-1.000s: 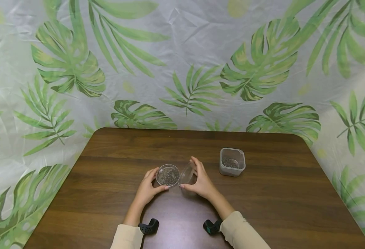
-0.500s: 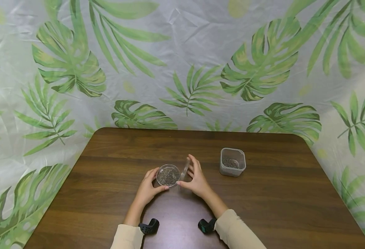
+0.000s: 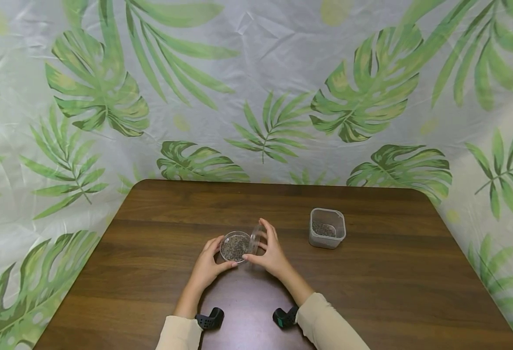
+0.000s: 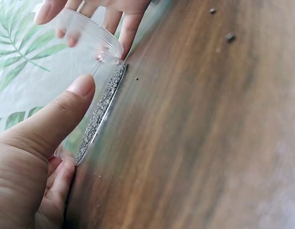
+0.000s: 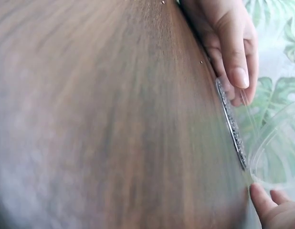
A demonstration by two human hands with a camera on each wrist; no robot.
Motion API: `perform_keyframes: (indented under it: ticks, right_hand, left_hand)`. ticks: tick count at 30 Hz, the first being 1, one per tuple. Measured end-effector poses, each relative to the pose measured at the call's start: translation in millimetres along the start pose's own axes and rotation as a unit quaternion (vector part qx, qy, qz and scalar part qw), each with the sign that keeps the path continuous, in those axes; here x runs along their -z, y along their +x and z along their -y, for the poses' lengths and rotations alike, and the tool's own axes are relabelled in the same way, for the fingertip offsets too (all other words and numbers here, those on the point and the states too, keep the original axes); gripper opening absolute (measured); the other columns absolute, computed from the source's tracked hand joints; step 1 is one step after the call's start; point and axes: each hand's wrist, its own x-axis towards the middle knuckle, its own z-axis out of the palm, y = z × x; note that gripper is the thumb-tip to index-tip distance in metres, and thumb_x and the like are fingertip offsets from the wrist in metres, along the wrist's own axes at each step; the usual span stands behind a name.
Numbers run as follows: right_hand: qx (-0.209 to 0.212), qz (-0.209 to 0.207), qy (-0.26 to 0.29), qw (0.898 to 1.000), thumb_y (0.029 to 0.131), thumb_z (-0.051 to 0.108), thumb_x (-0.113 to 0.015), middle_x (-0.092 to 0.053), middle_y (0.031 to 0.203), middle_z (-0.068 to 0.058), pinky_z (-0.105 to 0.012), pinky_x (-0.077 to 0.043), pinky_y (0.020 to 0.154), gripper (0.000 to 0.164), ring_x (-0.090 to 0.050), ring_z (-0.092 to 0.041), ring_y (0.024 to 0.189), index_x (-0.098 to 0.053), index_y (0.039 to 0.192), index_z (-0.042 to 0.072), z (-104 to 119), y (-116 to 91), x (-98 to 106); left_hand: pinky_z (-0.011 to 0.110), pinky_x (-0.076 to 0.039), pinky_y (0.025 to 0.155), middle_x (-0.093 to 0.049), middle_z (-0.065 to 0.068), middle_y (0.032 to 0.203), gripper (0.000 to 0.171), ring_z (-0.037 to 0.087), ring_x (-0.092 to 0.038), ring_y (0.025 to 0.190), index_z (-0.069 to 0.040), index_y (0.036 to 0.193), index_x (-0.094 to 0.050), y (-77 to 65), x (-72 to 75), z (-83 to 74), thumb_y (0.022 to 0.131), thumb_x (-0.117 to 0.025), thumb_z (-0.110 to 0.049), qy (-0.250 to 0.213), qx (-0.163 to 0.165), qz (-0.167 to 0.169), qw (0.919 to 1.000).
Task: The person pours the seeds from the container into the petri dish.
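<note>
A clear round petri dish [image 3: 233, 247] with a layer of dark grey grains lies flat on the table. My left hand [image 3: 208, 262] grips it, thumb at the near rim and fingers round the far left side. In my right hand [image 3: 276, 256] is the dish's clear lid [image 3: 255, 239], pinched by its edge between thumb and fingers. The lid stands steeply tilted at the dish's right edge, overlapping it in the head view. From the left wrist, the lid [image 4: 97, 31] leans over the far end of the grains [image 4: 102, 112].
A square translucent plastic tub [image 3: 326, 236] with some of the same grains stands to the right, behind my right hand. A few stray grains [image 4: 230, 37] lie on the brown wooden table [image 3: 392, 272]. A leaf-patterned sheet [image 3: 265, 63] hangs behind the table.
My right hand has moved left with the lid, bringing it from beside the dish to over its right edge and turning it more upright. The left hand and dish have stayed put.
</note>
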Motion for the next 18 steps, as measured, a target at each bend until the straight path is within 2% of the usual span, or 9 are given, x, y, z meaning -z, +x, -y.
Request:
perform_keyframes:
  ticks: [6,10,18]
  right_hand:
    - [-0.013,0.001,-0.014,1.0,0.067,0.001,-0.078,-0.014,0.139,-0.026,-0.045,-0.034,0.097,0.099,-0.027,-0.038,0.123,-0.012,0.14,-0.004,-3.0,0.2,-3.3]
    - [-0.003,0.001,-0.018,1.0,0.065,0.0,-0.078,-0.016,0.137,-0.028,-0.048,-0.033,0.097,0.097,-0.025,-0.043,0.122,-0.014,0.137,-0.01,-4.6,0.5,-5.7]
    - [-0.007,0.016,-0.04,0.999,0.067,0.003,-0.078,-0.019,0.136,-0.029,-0.047,-0.027,0.101,0.094,-0.025,-0.043,0.123,-0.017,0.139,-0.005,-6.7,0.9,-7.3]
  left_hand:
    - [0.038,-0.04,0.093,-0.041,0.014,0.128,0.085,0.031,-0.049,0.111,-0.002,0.132,-0.041,0.1,-0.1,0.2,0.063,-0.08,-0.033,0.005,0.0,0.002,1.0]
    - [0.038,-0.04,0.093,-0.041,0.014,0.128,0.085,0.031,-0.049,0.11,-0.002,0.133,-0.041,0.0,-0.1,0.5,0.064,-0.08,-0.032,0.006,0.0,0.002,1.0]
    - [0.038,-0.04,0.093,-0.042,0.015,0.127,0.084,0.032,-0.051,0.108,0.0,0.132,-0.041,0.7,-0.2,0.6,0.064,-0.08,-0.029,0.007,-0.005,0.0,1.0]
